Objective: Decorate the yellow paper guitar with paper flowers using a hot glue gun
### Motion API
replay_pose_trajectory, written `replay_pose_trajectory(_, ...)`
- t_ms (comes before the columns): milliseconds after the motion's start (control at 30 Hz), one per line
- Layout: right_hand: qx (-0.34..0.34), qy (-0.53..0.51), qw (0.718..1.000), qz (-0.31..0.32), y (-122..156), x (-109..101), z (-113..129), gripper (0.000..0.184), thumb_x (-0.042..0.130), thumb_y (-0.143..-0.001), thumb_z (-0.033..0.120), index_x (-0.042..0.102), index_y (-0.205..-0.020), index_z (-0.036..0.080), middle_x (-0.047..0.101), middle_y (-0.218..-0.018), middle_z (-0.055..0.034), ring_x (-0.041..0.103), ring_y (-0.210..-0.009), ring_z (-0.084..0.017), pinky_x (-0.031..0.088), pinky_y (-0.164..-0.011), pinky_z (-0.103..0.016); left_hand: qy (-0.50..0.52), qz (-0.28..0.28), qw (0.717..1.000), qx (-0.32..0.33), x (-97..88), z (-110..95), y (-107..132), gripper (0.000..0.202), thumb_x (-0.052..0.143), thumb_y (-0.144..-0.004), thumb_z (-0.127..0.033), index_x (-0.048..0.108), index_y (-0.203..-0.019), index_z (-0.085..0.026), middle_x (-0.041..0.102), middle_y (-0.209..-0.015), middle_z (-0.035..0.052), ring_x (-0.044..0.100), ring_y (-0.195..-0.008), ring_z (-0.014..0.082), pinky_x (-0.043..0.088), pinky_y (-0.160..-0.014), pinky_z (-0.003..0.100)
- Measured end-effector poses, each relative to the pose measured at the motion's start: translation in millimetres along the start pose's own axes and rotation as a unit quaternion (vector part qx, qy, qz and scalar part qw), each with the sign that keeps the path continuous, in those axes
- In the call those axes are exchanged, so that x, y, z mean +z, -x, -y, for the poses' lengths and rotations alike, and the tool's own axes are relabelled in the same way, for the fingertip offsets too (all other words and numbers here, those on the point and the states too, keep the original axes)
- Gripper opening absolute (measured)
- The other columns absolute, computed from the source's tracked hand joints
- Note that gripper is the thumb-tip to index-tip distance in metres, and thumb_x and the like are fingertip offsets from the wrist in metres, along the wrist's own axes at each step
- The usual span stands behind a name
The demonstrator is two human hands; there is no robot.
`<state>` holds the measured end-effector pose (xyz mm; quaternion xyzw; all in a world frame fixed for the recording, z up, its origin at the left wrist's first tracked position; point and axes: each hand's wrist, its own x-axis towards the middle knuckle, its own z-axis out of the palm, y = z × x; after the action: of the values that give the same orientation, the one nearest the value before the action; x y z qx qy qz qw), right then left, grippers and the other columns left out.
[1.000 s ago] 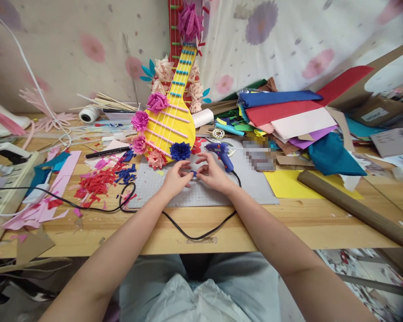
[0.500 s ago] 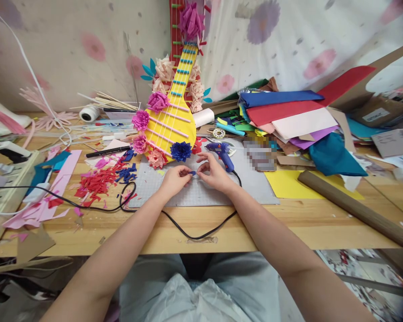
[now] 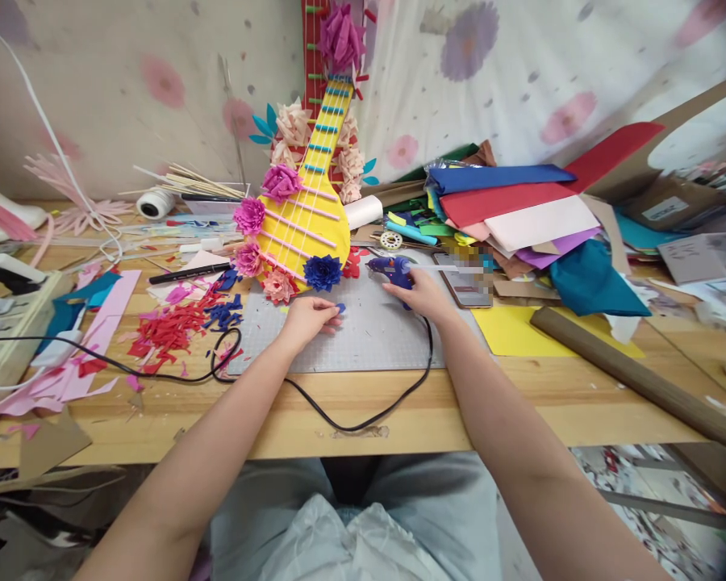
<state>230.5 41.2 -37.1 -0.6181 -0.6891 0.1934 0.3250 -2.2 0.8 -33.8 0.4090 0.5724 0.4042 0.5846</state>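
Between the fingertips of my left hand [image 3: 310,324] is pinched a small dark blue paper piece [image 3: 340,308]. My right hand [image 3: 420,295] is wrapped round the handle of a blue hot glue gun [image 3: 393,268], whose nozzle points left and whose clear glue stick juts out to the right. Both hands are over a grey cutting mat [image 3: 363,343]. Just beyond my left hand, a dark blue paper flower [image 3: 323,273] sits on the lower edge of a yellow paper lute [image 3: 302,226] with pink and magenta flowers along its left side.
Red paper scraps [image 3: 169,331] and blue scraps [image 3: 223,312] lie left of the mat. A black cord [image 3: 363,425] loops along the front. On the right are a phone [image 3: 469,282], a yellow sheet [image 3: 502,332], a brown tube [image 3: 629,375] and piled coloured paper [image 3: 514,202].
My right hand has left the blue piece, moved right and taken hold of the glue gun. My left hand keeps the piece and has shifted slightly left.
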Motion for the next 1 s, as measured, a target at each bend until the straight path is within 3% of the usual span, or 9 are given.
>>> replay_pose_trajectory(100, 0.067, 0.016, 0.997, -0.031, -2.4, 14.5, 7.9, 0.038, 0.061, -0.072, 0.052, 0.062, -0.082, 0.016, 0.062, -0.075, -0.0075, 0.056, -0.073, -0.021, 0.044, -0.067, -0.035, 0.004, -0.001, 1.000, -0.004, -1.9, -1.0, -0.2, 0.007, 0.069, -0.068, -0.010, 0.062, -0.068, -0.010, 0.064, -0.056, 0.0037, 0.063, -0.054, 0.0126, 0.050, -0.044, 0.020)
replay_pose_trajectory(200, 0.095, -0.050, 0.994, -0.019, 5.2, 5.8, 16.3, 0.041, 0.060, -0.073, 0.054, 0.063, -0.084, 0.015, 0.062, -0.074, -0.0068, 0.057, -0.068, -0.019, 0.044, -0.063, -0.032, 0.009, -0.006, 1.000, -0.007, -3.5, -2.7, 0.3, 0.008, 0.070, -0.067, -0.010, 0.062, -0.067, -0.009, 0.063, -0.056, 0.0041, 0.063, -0.053, 0.0129, 0.051, -0.045, 0.021)
replay_pose_trajectory(300, 0.068, -0.159, 0.981, 0.087, 17.9, -11.4, 24.3, 0.044, 0.058, -0.073, 0.057, 0.063, -0.084, 0.015, 0.059, -0.064, -0.0022, 0.052, -0.056, -0.012, 0.041, -0.053, -0.026, 0.010, -0.017, 1.000, -0.012, -4.1, -4.7, 1.2, 0.008, 0.068, -0.068, -0.008, 0.061, -0.065, -0.010, 0.063, -0.056, 0.0039, 0.063, -0.053, 0.0132, 0.051, -0.045, 0.022)
replay_pose_trajectory(367, 0.053, -0.179, 0.969, 0.163, 24.9, -18.7, 30.6, 0.043, 0.060, -0.072, 0.058, 0.063, -0.080, 0.016, 0.054, -0.055, 0.0011, 0.045, -0.049, -0.009, 0.037, -0.048, -0.024, 0.012, -0.026, 1.000, -0.013, -4.2, -5.7, 1.9, 0.008, 0.066, -0.069, -0.007, 0.060, -0.065, -0.010, 0.063, -0.056, 0.0037, 0.063, -0.053, 0.0135, 0.051, -0.046, 0.023)
replay_pose_trajectory(433, 0.056, -0.165, 0.965, 0.198, 29.0, -20.9, 37.0, 0.040, 0.063, -0.070, 0.056, 0.063, -0.079, 0.017, 0.050, -0.051, 0.0033, 0.041, -0.046, -0.008, 0.034, -0.045, -0.023, 0.012, -0.033, 0.999, -0.010, -4.1, -6.2, 2.4, 0.008, 0.066, -0.069, -0.006, 0.060, -0.065, -0.010, 0.063, -0.057, 0.0036, 0.063, -0.053, 0.0134, 0.051, -0.046, 0.023)
replay_pose_trajectory(633, 0.060, -0.142, 0.967, 0.200, 30.0, -16.9, 43.0, 0.042, 0.066, -0.068, 0.053, 0.062, -0.093, 0.020, 0.051, -0.051, 0.0045, 0.039, -0.043, -0.008, 0.032, -0.041, -0.023, 0.010, -0.040, 0.999, -0.009, -3.3, -5.9, 2.4, 0.007, 0.064, -0.071, -0.006, 0.059, -0.067, -0.009, 0.062, -0.055, 0.0028, 0.062, -0.051, 0.0123, 0.051, -0.045, 0.022)
replay_pose_trajectory(1000, 0.052, -0.116, 0.968, 0.215, 28.3, -16.3, 36.9, 0.042, 0.064, -0.068, 0.058, 0.060, -0.086, 0.020, 0.051, -0.056, 0.0038, 0.040, -0.046, -0.008, 0.033, -0.043, -0.022, 0.018, -0.036, 0.999, 0.001, -4.1, -3.9, 1.5, 0.007, 0.065, -0.070, -0.007, 0.060, -0.067, -0.009, 0.062, -0.055, 0.0022, 0.062, -0.051, 0.0120, 0.051, -0.044, 0.021)
